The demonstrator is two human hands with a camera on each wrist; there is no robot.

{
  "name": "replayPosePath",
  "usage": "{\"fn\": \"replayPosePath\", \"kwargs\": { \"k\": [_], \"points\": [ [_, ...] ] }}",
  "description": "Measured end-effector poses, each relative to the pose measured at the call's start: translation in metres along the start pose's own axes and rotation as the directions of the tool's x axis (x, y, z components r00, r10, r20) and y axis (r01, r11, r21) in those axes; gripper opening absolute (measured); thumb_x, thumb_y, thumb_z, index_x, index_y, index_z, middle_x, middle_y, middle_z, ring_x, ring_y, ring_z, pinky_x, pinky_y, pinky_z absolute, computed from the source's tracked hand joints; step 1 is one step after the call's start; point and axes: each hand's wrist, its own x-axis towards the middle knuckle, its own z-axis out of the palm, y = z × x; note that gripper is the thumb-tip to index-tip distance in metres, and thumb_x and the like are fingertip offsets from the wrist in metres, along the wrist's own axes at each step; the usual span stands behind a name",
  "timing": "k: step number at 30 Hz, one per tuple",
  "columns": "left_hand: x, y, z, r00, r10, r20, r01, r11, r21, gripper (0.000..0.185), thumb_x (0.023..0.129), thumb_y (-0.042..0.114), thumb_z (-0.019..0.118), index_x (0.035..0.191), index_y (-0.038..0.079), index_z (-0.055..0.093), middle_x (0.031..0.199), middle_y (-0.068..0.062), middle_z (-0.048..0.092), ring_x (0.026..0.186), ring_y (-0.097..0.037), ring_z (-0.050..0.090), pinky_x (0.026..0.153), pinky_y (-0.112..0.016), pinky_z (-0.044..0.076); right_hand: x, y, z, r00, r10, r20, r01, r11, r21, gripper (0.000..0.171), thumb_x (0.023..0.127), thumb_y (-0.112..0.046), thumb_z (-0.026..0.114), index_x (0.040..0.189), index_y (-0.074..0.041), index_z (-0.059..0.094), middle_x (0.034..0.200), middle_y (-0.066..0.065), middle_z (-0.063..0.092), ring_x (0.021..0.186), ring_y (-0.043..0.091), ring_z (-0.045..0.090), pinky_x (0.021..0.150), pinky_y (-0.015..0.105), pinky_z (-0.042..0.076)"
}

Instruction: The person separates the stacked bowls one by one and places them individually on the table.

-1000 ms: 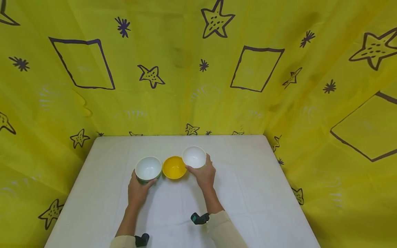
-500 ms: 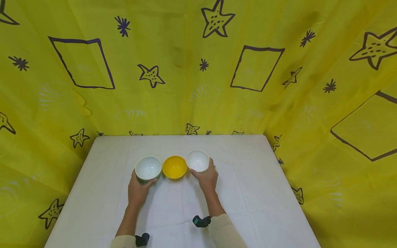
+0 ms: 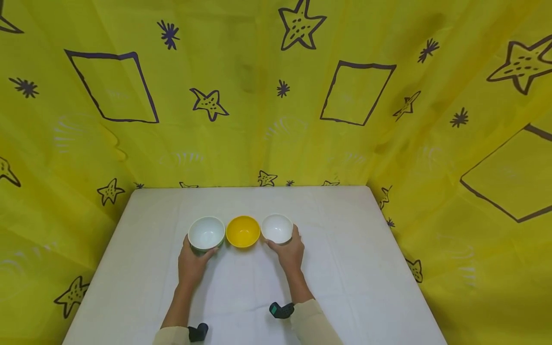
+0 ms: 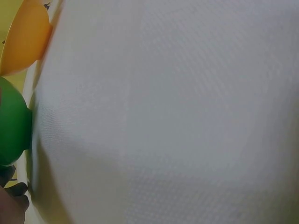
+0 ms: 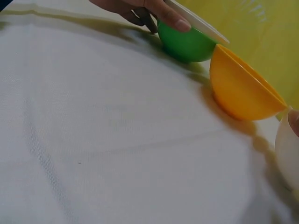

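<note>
Three bowls stand in a row on the white table. My left hand [image 3: 191,264] holds the leftmost one, a green bowl [image 3: 206,233] with a pale inside, thumb at its near right side and fingers round its left. In the middle is a yellow bowl [image 3: 243,232], close against its neighbours and touched by neither hand. On the right my right hand [image 3: 291,252] grips a white bowl [image 3: 277,229] by its near and right sides. The right wrist view catches the right thumb [image 5: 294,121] on the white bowl [image 5: 286,151]; the other fingers are hidden there.
A white cloth covers the table [image 3: 246,297]. Yellow curtains [image 3: 258,143] printed with stars and frames hang behind and along both sides. Dark wrist cameras [image 3: 281,310] sit by the sleeves [image 3: 316,323].
My right hand has brought the white bowl down and slightly right, from overlapping the yellow bowl to beside it. The left hand and green bowl have stayed in place.
</note>
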Motion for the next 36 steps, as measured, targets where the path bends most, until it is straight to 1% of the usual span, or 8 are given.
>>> {"fn": "replayPosePath", "kwargs": {
  "k": [6, 10, 14, 20, 23, 28, 31, 36],
  "points": [
    [0.001, 0.0, 0.001, 1.0, -0.005, 0.001, 0.005, 1.0, 0.001, 0.107, 0.081, 0.023, 0.093, 0.161, -0.004, 0.027, 0.158, -0.032, 0.041, 0.145, -0.049, 0.039, 0.12, -0.063, 0.028, 0.0, -0.002, 0.001, 1.0, 0.011, 0.0, -0.011, 1.0, -0.023, 0.1, 0.062, -0.021, 0.104, 0.146, -0.001, 0.053, 0.142, 0.018, 0.063, 0.131, 0.04, 0.059, 0.115, 0.059, 0.04],
    [0.001, -0.001, 0.001, 1.0, -0.006, 0.008, 0.006, 1.0, 0.004, 0.107, 0.082, 0.023, 0.093, 0.161, -0.005, 0.026, 0.158, -0.031, 0.04, 0.146, -0.049, 0.038, 0.121, -0.063, 0.027, -0.001, -0.003, 0.0, 1.0, 0.021, 0.005, -0.02, 0.999, -0.038, 0.101, 0.062, -0.021, 0.104, 0.146, 0.001, 0.052, 0.143, 0.02, 0.061, 0.132, 0.042, 0.057, 0.119, 0.06, 0.033],
    [0.001, -0.001, 0.001, 1.0, -0.009, 0.009, 0.009, 1.0, 0.004, 0.106, 0.082, 0.023, 0.093, 0.161, -0.005, 0.027, 0.158, -0.032, 0.041, 0.146, -0.049, 0.039, 0.121, -0.062, 0.028, -0.001, -0.003, -0.001, 1.0, 0.025, 0.011, -0.024, 0.998, -0.062, 0.105, 0.063, -0.022, 0.103, 0.148, 0.005, 0.049, 0.145, 0.023, 0.059, 0.134, 0.043, 0.055, 0.123, 0.06, 0.026],
    [0.001, -0.001, 0.001, 1.0, -0.017, 0.014, 0.017, 1.0, 0.006, 0.107, 0.082, 0.024, 0.093, 0.161, -0.005, 0.027, 0.157, -0.032, 0.041, 0.145, -0.049, 0.039, 0.12, -0.063, 0.028, 0.001, -0.001, -0.002, 0.997, 0.062, 0.048, -0.058, 0.995, -0.084, 0.112, 0.064, -0.027, 0.103, 0.153, 0.007, 0.042, 0.152, 0.027, 0.051, 0.143, 0.045, 0.045, 0.125, 0.058, 0.021],
    [0.002, 0.0, 0.0, 1.0, -0.018, 0.014, 0.018, 1.0, 0.005, 0.108, 0.082, 0.025, 0.093, 0.161, -0.005, 0.027, 0.158, -0.032, 0.041, 0.146, -0.048, 0.039, 0.121, -0.063, 0.028, 0.003, -0.002, -0.002, 0.994, 0.081, 0.068, -0.075, 0.994, -0.081, 0.116, 0.065, -0.027, 0.103, 0.155, 0.007, 0.039, 0.156, 0.029, 0.046, 0.149, 0.047, 0.037, 0.124, 0.06, 0.021],
    [0.002, 0.0, 0.0, 1.0, -0.017, 0.006, 0.017, 1.0, -0.001, 0.108, 0.081, 0.024, 0.094, 0.161, -0.005, 0.027, 0.158, -0.031, 0.041, 0.146, -0.048, 0.038, 0.121, -0.063, 0.028, 0.004, -0.007, -0.004, 0.987, 0.125, 0.104, -0.115, 0.988, -0.105, 0.123, 0.067, -0.033, 0.101, 0.161, 0.003, 0.031, 0.164, 0.03, 0.033, 0.153, 0.052, 0.024, 0.12, 0.065, 0.027],
    [0.002, -0.001, 0.0, 1.0, -0.015, 0.006, 0.015, 1.0, -0.001, 0.107, 0.082, 0.023, 0.093, 0.161, -0.005, 0.027, 0.158, -0.031, 0.041, 0.146, -0.048, 0.039, 0.121, -0.062, 0.028, 0.006, -0.012, -0.005, 0.983, 0.141, 0.113, -0.127, 0.983, -0.129, 0.126, 0.068, -0.039, 0.1, 0.163, 0.001, 0.027, 0.167, 0.029, 0.027, 0.153, 0.053, 0.021, 0.118, 0.066, 0.031],
    [0.002, -0.001, 0.0, 1.0, -0.013, 0.012, 0.013, 1.0, 0.004, 0.107, 0.082, 0.022, 0.093, 0.161, -0.005, 0.026, 0.159, -0.031, 0.04, 0.147, -0.048, 0.038, 0.121, -0.062, 0.028, 0.013, -0.021, -0.003, 0.985, 0.132, 0.113, -0.11, 0.976, -0.189, 0.125, 0.071, -0.047, 0.097, 0.163, 0.0, 0.028, 0.167, 0.026, 0.028, 0.154, 0.049, 0.023, 0.117, 0.065, 0.033]
  ]
}}
